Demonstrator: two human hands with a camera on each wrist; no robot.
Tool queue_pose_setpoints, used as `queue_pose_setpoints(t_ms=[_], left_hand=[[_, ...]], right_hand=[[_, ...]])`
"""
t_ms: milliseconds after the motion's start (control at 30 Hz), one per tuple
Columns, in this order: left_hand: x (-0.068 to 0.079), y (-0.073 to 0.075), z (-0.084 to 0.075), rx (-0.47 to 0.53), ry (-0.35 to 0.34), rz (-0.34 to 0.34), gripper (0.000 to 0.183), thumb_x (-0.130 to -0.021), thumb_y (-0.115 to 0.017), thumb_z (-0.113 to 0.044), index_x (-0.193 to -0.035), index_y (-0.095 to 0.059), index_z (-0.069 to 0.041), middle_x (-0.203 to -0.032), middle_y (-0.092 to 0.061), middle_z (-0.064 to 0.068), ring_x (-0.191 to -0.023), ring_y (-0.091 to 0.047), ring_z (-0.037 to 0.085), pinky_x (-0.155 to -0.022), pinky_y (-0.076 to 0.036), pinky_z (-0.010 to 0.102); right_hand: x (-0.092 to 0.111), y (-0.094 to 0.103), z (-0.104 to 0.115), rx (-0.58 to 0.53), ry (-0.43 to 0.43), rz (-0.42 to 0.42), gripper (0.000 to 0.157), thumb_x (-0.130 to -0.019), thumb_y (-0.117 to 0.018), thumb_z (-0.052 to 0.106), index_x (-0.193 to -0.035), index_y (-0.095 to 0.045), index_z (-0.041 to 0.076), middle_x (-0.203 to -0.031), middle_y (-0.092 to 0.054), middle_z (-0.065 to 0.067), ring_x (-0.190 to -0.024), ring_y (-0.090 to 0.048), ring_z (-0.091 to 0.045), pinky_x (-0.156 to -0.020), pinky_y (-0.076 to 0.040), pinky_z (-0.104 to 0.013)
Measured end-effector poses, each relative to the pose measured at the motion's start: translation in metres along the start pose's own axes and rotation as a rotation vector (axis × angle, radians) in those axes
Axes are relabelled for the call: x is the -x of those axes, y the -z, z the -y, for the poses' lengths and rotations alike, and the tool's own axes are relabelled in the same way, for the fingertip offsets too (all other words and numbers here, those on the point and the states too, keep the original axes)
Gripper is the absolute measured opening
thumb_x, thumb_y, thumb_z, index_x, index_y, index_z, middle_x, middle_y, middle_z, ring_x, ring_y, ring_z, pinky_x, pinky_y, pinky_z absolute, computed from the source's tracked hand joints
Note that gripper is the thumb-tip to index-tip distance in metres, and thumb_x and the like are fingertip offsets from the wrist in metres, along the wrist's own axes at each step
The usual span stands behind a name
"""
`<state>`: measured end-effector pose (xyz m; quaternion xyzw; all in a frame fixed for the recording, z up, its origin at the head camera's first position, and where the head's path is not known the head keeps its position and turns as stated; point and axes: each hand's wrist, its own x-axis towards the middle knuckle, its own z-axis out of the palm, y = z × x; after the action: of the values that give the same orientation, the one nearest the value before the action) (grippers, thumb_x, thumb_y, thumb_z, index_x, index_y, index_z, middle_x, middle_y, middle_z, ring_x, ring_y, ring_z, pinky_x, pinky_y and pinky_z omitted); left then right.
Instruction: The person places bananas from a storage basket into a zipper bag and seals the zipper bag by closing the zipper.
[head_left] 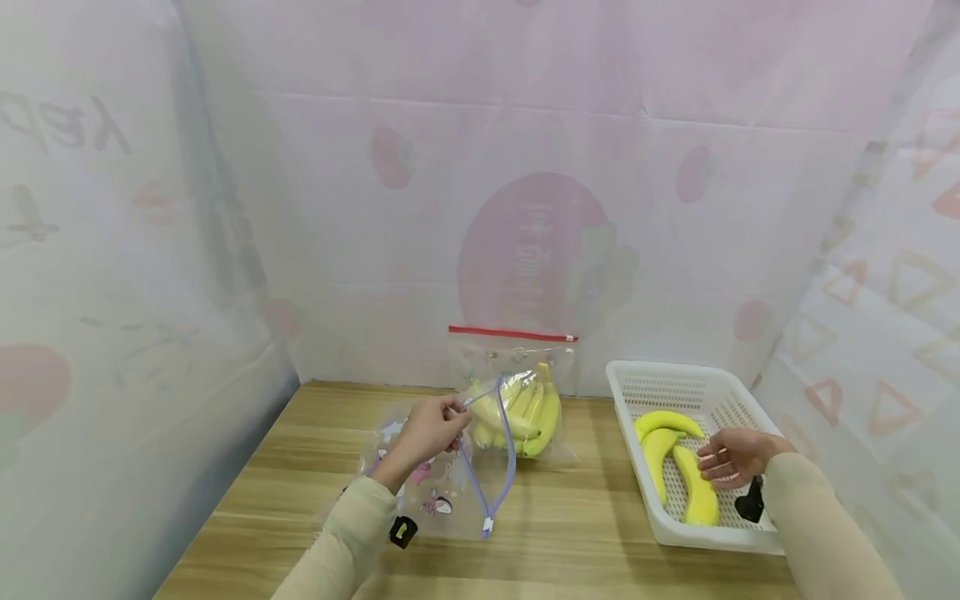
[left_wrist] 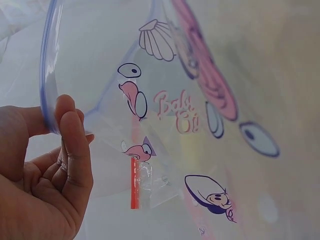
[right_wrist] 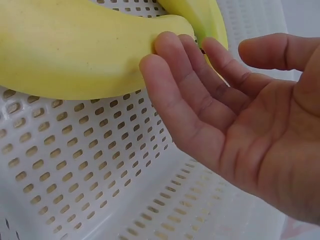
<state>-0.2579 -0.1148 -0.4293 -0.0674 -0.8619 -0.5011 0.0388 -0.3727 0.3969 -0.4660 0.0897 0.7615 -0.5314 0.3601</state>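
Observation:
My left hand [head_left: 438, 427] pinches the purple-edged rim of a clear zipper bag [head_left: 420, 479] printed with sea cartoons. In the left wrist view the left hand [left_wrist: 55, 170] has thumb and fingers on that rim [left_wrist: 45, 85], and the bag's mouth gapes. Over the white perforated basket [head_left: 626, 450] is my right hand [head_left: 738, 458], palm showing, fingers relaxed and gripping nothing. The right wrist view has the right hand's fingertips [right_wrist: 152, 65] at the side of a yellow banana [right_wrist: 75, 50]; whether they press it cannot be told. Several bananas [head_left: 697, 487] lie in the basket.
Behind the open bag stands another clear bag with a red zipper [head_left: 513, 333], holding several bananas [head_left: 551, 417]. All of it is on a wooden table [head_left: 577, 533]. Printed white curtains [head_left: 360, 250] enclose the back and sides.

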Motion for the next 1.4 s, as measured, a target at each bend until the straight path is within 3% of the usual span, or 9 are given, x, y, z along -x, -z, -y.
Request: queue_pose_setpoints(t_ms=[400,567,700,1033,1400], left_hand=[[-0.001,-0.001,0.001,-0.022,0.032,0.005,0.017,-0.093,-0.058,-0.02,-0.099,-0.062,-0.004,-0.068,-0.062,0.004,-0.06,-0.064,0.033,-0.055,-0.055,0.042],[0.0,0.0,-0.001,-0.016,0.015,0.009,0.015,-0.093,-0.058,-0.017,-0.098,-0.062,-0.003,-0.066,-0.062,0.004,-0.058,-0.064,0.033,-0.054,-0.055,0.043],[0.0,0.0,-0.001,-0.008,0.019,0.011,0.015,-0.093,-0.058,-0.017,-0.098,-0.063,-0.004,-0.066,-0.063,0.004,-0.059,-0.064,0.034,-0.055,-0.055,0.044],[0.002,0.0,-0.001,-0.019,0.016,0.006,0.018,-0.093,-0.059,-0.019,-0.101,-0.063,-0.003,-0.07,-0.064,0.007,-0.059,-0.064,0.03,-0.056,-0.055,0.043],[0.001,0.0,-0.002,-0.016,0.029,0.001,0.017,-0.093,-0.059,-0.019,-0.1,-0.063,-0.003,-0.07,-0.064,0.007,-0.059,-0.064,0.031,-0.057,-0.054,0.047]], right_hand=[[-0.01,-0.009,0.004,0.142,-0.047,-0.109,0.014,-0.088,-0.054,0.015,-0.082,-0.056,0.003,-0.077,-0.054,-0.01,-0.065,-0.055,-0.018,-0.069,-0.054,-0.035],[-0.01,-0.014,0.007,0.256,-0.054,-0.163,0.016,-0.086,-0.062,0.014,-0.086,-0.055,0.0,-0.08,-0.051,-0.011,-0.066,-0.054,-0.017,-0.066,-0.051,-0.027],[-0.009,-0.019,0.009,0.357,-0.074,-0.203,0.026,-0.085,-0.067,0.015,-0.096,-0.057,-0.006,-0.087,-0.053,-0.016,-0.072,-0.056,-0.02,-0.069,-0.052,-0.028],[-0.015,-0.021,0.001,0.515,-0.058,-0.104,0.034,-0.086,-0.066,0.018,-0.1,-0.057,-0.012,-0.09,-0.061,-0.02,-0.079,-0.063,-0.028,-0.072,-0.055,-0.035],[-0.016,-0.019,-0.002,0.481,-0.061,-0.066,0.032,-0.085,-0.063,0.021,-0.093,-0.057,-0.009,-0.082,-0.065,-0.018,-0.065,-0.063,-0.019,-0.067,-0.056,-0.031]])
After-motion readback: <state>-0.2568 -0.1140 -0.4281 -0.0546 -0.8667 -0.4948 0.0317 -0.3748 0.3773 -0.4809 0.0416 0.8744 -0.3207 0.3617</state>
